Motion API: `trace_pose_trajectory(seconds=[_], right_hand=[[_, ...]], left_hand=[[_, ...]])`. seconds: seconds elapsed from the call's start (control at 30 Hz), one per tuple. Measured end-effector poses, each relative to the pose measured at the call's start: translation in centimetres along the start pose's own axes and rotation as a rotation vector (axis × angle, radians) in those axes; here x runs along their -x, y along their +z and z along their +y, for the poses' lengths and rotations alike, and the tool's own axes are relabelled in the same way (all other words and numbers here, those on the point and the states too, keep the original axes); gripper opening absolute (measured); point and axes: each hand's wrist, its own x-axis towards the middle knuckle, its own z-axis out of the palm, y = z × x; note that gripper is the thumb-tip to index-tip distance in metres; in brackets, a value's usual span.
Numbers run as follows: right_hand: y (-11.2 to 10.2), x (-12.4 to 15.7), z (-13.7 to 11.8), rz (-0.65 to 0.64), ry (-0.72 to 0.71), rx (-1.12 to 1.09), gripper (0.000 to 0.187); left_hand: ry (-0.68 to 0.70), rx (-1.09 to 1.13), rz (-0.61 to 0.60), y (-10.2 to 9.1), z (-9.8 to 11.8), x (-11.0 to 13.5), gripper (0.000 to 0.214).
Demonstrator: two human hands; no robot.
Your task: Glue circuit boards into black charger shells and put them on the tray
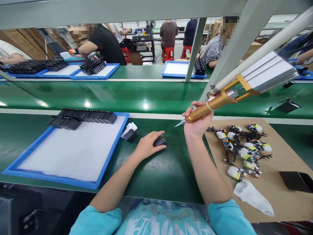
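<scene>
My left hand [149, 144] curls its thumb and fingers around a small black plastic adapter case [159, 141] on the green bench. In my right hand [199, 122] is a gold glue dispensing gun [207, 107], held at a slant. Its pale blue tapered nozzle [180, 123] points down and left, above the bench and apart from the case. A second black case [130, 135] lies left of my left hand, against a crumpled white piece [132, 126].
On the left, a blue-rimmed tray [104, 169] carries rows of black cases [85, 116]. At right, cardboard [276, 202] holds several wired circuit boards [244, 150], a white cloth [254, 197] and a dark phone-like slab [297, 181]. A slanted metal post [232, 52] rises nearby; other people sit beyond.
</scene>
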Motion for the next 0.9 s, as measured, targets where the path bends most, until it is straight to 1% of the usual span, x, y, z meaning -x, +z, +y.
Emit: trace_pose_trajectory(seconds=[0.03, 0.1, 0.2, 0.27, 0.43, 0.6, 0.73, 0.83, 0.9], right_hand=[[0.0, 0.0, 0.0, -0.002, -0.002, -0.001, 0.025], [0.1, 0.1, -0.1, -0.007, -0.004, -0.001, 0.025], [0.3, 0.3, -0.2, -0.009, 0.003, 0.006, 0.025], [0.5, 0.4, -0.2, -0.012, 0.006, 0.005, 0.026], [0.7, 0.8, -0.1, -0.035, 0.007, 0.008, 0.028], [0.9, 1.1, -0.1, -0.043, 0.011, 0.012, 0.027], [0.9, 1.2, -0.1, -0.034, 0.006, 0.001, 0.027], [0.9, 1.1, -0.1, -0.036, -0.001, -0.006, 0.027], [0.9, 1.1, -0.1, -0.038, -0.005, -0.005, 0.027]], left_hand=[[-0.003, 0.019, -0.002, -0.2, -0.1, 0.1, 0.052], [0.002, 0.059, -0.003, -0.5, -0.4, 0.3, 0.043], [0.027, 0.088, 0.015, -0.2, -0.5, 0.5, 0.034], [0.032, 0.088, 0.029, 0.1, -0.3, 0.6, 0.034], [0.05, 0.098, 0.005, 0.8, 0.5, 0.6, 0.035], [0.073, 0.013, 0.038, 1.2, 0.5, 0.8, 0.036], [0.187, -0.117, 0.123, 1.4, 0.5, 0.8, 0.037], [0.296, -0.136, 0.135, 1.4, 0.6, 0.6, 0.037], [0.34, -0.117, 0.134, 1.3, 0.6, 0.4, 0.034]])
